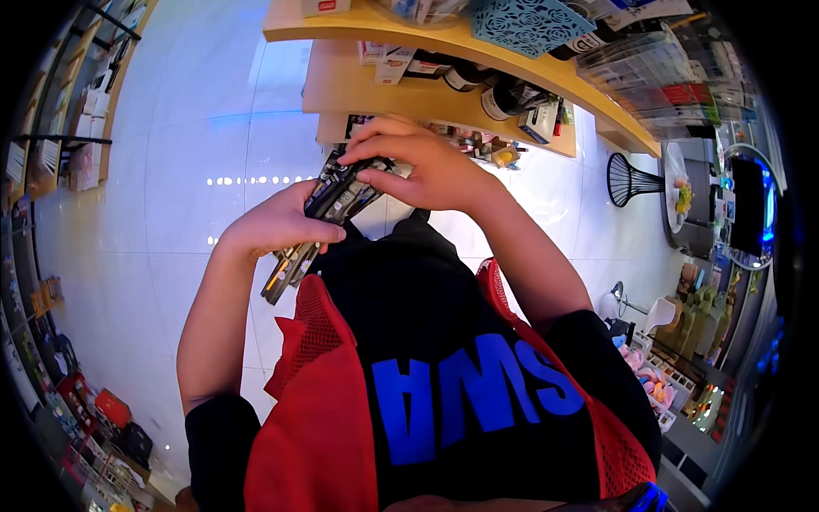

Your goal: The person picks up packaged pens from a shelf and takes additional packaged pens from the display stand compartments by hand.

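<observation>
A bundle of slim dark packs (333,194), long and narrow with small light and yellow marks, lies slantwise between my two hands in front of my body. What the packs contain is too small to make out. My left hand (286,219) is closed round the middle of the bundle, thumb on top. At the upper end, my right hand (409,162) curls its fingers over the packs, with the thumb pressed along their side. The lower ends stick out below my left hand, and several packs are partly hidden by my fingers.
Just ahead stands a wooden shelf unit (341,78) with boxes and dark bottles (499,101). A blue openwork basket (529,24) sits on its top board. Pale tiled floor (192,154) spreads to the left, and a black wire stand (633,179) is at the right.
</observation>
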`<control>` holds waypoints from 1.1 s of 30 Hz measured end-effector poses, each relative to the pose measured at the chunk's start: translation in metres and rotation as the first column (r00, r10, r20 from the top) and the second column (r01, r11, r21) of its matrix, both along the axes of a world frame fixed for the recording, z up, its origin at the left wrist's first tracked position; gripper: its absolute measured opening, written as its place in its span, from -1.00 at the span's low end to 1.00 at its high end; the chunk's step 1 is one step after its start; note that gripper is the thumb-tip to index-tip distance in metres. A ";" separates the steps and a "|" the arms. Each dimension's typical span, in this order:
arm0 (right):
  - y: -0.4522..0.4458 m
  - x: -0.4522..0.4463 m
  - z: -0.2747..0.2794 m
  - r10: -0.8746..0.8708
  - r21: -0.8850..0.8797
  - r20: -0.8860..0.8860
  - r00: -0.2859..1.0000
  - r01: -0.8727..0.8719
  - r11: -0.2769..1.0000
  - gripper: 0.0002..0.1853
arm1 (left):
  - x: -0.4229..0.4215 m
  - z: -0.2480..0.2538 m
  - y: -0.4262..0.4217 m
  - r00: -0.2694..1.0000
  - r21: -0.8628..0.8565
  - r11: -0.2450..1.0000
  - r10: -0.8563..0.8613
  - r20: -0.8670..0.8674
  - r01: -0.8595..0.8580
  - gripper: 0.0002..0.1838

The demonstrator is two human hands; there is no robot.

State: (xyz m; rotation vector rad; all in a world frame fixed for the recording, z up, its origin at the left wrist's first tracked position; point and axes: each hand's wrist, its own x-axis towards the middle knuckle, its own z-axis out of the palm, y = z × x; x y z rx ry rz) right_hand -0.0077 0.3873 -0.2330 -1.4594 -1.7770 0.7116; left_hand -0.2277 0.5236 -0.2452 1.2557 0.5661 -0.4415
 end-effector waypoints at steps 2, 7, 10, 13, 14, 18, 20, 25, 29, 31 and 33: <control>-0.003 -0.001 0.008 0.028 -0.028 -0.020 0.999 -0.029 0.999 -0.73 | -0.007 0.002 -0.004 1.000 -0.048 0.999 -0.001 0.027 0.002 -0.53; -0.004 0.001 0.018 0.086 -0.080 -0.196 0.977 -0.104 0.991 -0.80 | -0.015 0.012 -0.014 0.994 -0.045 0.997 -0.054 0.098 0.059 -0.46; -0.004 0.006 0.026 0.058 -0.147 -0.238 0.970 -0.095 0.985 -0.83 | -0.018 0.016 -0.017 0.995 -0.030 0.997 -0.072 0.068 0.075 -0.44; -0.005 0.012 0.021 0.051 -0.197 -0.318 0.947 -0.119 0.973 -0.86 | -0.024 0.017 -0.019 0.993 0.007 0.996 -0.088 0.072 0.088 -0.42; -0.005 0.012 0.021 0.044 -0.208 -0.317 0.947 -0.115 0.971 -0.87 | -0.025 0.016 -0.020 0.993 0.008 0.996 -0.085 0.080 0.084 -0.41; -0.005 0.012 0.025 0.001 -0.256 -0.344 0.939 -0.095 0.962 -0.87 | -0.032 0.009 -0.021 0.991 -0.001 0.995 -0.102 0.086 0.102 -0.38; -0.007 0.012 0.028 -0.055 -0.308 -0.371 0.927 -0.067 0.949 -0.86 | -0.034 0.008 -0.021 0.991 0.007 0.994 -0.109 0.079 0.109 -0.38; -0.010 0.018 0.034 -0.214 -0.418 -0.331 0.919 0.061 0.906 -0.83 | -0.042 0.008 -0.023 0.997 0.018 0.998 -0.067 0.038 0.066 -0.47; -0.015 0.026 0.037 -0.297 -0.428 -0.309 0.904 0.147 0.892 -0.81 | -0.048 -0.007 -0.023 1.000 0.010 1.000 -0.001 -0.011 0.002 -0.53; -0.017 0.032 0.038 -0.302 -0.383 -0.325 0.896 0.167 0.909 -0.80 | -0.047 -0.009 -0.022 0.997 -0.080 0.994 0.078 -0.027 -0.080 -0.52; -0.019 0.032 0.044 -0.333 -0.372 -0.414 0.847 0.176 0.911 -0.80 | -0.045 -0.005 -0.022 0.974 -0.120 0.967 0.218 -0.063 -0.224 -0.55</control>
